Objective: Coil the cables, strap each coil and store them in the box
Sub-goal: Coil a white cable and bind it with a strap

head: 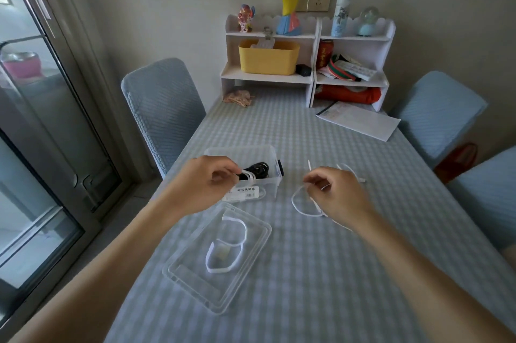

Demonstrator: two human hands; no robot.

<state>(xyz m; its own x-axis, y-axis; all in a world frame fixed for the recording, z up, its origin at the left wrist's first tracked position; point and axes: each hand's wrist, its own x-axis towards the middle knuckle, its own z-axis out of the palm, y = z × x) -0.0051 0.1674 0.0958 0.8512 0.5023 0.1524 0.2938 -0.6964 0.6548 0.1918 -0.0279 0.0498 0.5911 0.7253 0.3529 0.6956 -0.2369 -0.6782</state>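
The left hand (208,183) pinches a white cable coil (248,175) over the open clear box (268,185), likely to drop it in beside the black cable (258,169). The right hand (333,189) pinches a loose white cable (300,207) on the surface (321,273), maybe to coil next. The lid (178,270) with white straps (223,259) lies near, blocking nothing.
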